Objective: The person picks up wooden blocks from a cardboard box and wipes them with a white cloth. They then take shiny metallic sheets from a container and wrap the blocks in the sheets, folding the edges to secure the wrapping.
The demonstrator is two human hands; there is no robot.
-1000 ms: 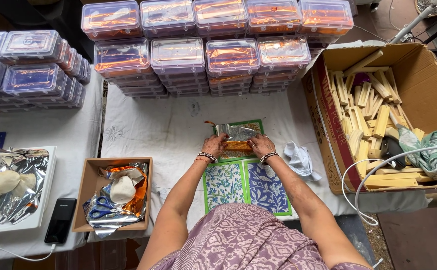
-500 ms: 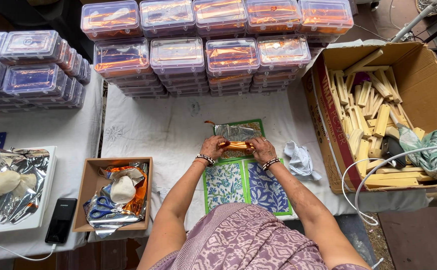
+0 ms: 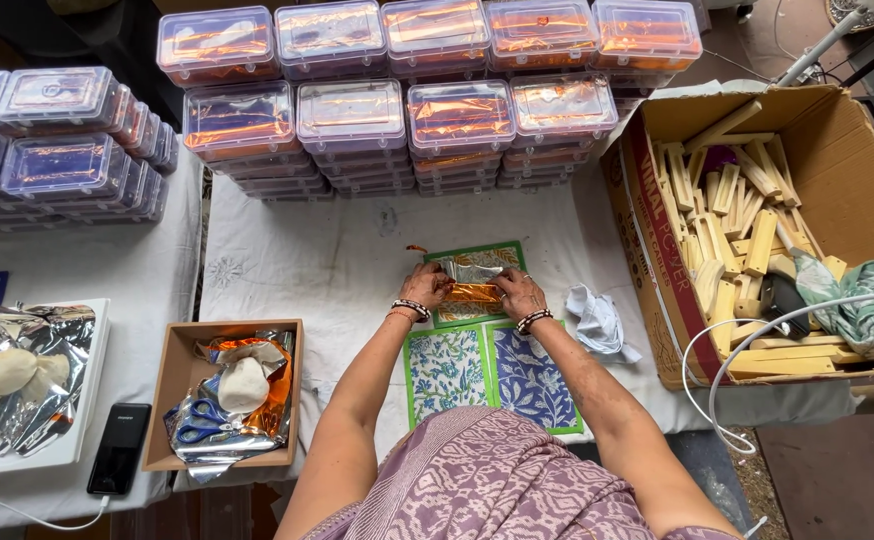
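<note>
Both hands have slid a little up the frame since the earlier frames, and the foil bundle between them now looks shorter, with less silver sheet lying loose above it. The left hand (image 3: 425, 285) and the right hand (image 3: 519, 293) sit just above the middle of the frame, close together but not touching, each pressed down on one end of the foil bundle (image 3: 473, 283). Fingers are curled onto the foil; how tightly they grip it cannot be told from above.

That bundle is silver on its upper part and orange below, and its long axis runs left to right across the frame, straight from one hand to the other. It lies directly between them, so neither hand is nearer. It rests on a green-edged printed card (image 3: 477, 285), which lies on a white cloth (image 3: 337, 260). Two more cards (image 3: 492, 370), printed blue and white with green edges, lie side by side just below, between the forearms.

Across the top of the frame stand rows of stacked clear plastic boxes (image 3: 352, 115) with orange foil inside. At right a large cardboard box (image 3: 847, 190) holds pale wooden blocks (image 3: 727, 200), and a crumpled white rag (image 3: 597, 320) lies just beside the right wrist. At lower left a small cardboard tray (image 3: 172, 400) holds foil scraps, a white lump and blue-handled scissors (image 3: 197, 420), with a black phone (image 3: 117, 447) next to it.
</note>
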